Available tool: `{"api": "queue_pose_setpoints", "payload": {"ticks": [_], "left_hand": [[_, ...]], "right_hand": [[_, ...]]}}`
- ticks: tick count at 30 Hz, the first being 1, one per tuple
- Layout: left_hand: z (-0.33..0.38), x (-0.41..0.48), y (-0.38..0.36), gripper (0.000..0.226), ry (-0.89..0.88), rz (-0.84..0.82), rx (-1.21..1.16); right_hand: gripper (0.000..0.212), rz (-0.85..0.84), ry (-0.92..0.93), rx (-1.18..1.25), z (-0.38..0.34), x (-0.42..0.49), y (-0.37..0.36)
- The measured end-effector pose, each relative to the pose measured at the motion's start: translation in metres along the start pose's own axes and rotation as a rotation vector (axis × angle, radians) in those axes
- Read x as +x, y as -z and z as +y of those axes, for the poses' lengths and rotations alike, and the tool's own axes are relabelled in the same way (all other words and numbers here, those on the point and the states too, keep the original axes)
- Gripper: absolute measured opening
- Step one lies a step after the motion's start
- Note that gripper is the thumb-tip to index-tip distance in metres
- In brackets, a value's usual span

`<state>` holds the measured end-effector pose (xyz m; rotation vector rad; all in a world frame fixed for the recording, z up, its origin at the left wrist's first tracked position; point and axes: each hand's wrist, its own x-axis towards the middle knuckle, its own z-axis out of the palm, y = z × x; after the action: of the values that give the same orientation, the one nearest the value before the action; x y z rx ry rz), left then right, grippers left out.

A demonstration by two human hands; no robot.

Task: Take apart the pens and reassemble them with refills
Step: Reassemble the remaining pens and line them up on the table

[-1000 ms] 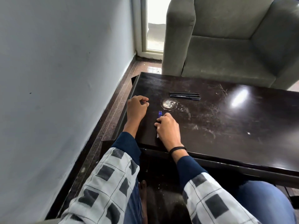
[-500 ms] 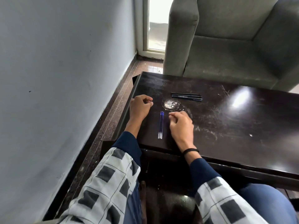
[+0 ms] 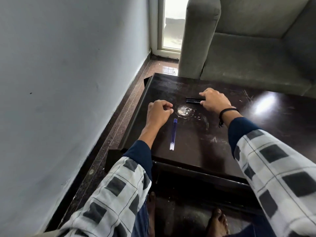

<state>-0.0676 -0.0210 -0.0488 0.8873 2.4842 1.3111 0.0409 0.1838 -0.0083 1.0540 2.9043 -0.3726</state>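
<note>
Black pens (image 3: pixel 192 100) lie side by side at the far middle of the dark table (image 3: pixel 256 134). My right hand (image 3: pixel 214 102) covers their right ends, index finger behind them and thumb in front, pinching them. Blue refills (image 3: pixel 173 134) lie together nearer me, pointing away from me. My left hand (image 3: pixel 159 112) rests on the table just left of the refills' far tips, fingers curled into a fist with thumb against index finger, and nothing shows in it.
A round pale stain (image 3: pixel 184 111) marks the table between my hands. A grey armchair (image 3: pixel 248 53) stands right behind the table. A grey wall (image 3: pixel 68 82) runs close along the left, with a strip of floor (image 3: pixel 119 127) between.
My right hand has left the refills and reached forward to the black pens. The refills now lie uncovered. My left hand has stayed where it was.
</note>
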Motion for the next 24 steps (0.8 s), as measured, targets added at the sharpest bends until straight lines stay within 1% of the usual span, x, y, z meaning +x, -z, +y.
{"api": "queue_pose_setpoints", "payload": {"ticks": [3, 5, 8, 10, 13, 16, 20, 24], "left_hand": [[0.001, 0.0, 0.003, 0.017, 0.004, 0.012, 0.003], [0.002, 0.001, 0.004, 0.018, 0.003, 0.013, -0.001], [0.0, 0.003, 0.004, 0.017, 0.009, 0.009, 0.0], [-0.002, 0.003, 0.003, 0.017, 0.018, 0.007, 0.001], [-0.002, 0.003, 0.002, 0.017, 0.021, -0.005, -0.006], [-0.002, 0.0, 0.0, 0.017, 0.025, -0.015, -0.01], [0.003, -0.009, -0.006, 0.014, -0.013, -0.022, 0.025], [0.018, -0.034, -0.013, 0.014, -0.123, -0.068, 0.056]], "right_hand": [[0.044, -0.065, 0.027, -0.003, -0.008, 0.011, -0.006], [0.042, -0.026, 0.035, 0.005, -0.012, 0.011, -0.011], [0.047, 0.056, 0.011, 0.031, -0.012, 0.005, -0.014], [0.048, 0.066, 0.009, 0.047, -0.007, -0.003, -0.017], [0.048, 0.06, 0.081, 0.057, 0.009, -0.021, -0.021], [0.051, 0.031, 0.159, 0.004, 0.025, -0.046, -0.021], [0.058, 0.037, 0.27, -0.016, 0.047, -0.084, -0.028], [0.061, 0.061, 0.284, 0.018, 0.072, -0.116, -0.036]]}}
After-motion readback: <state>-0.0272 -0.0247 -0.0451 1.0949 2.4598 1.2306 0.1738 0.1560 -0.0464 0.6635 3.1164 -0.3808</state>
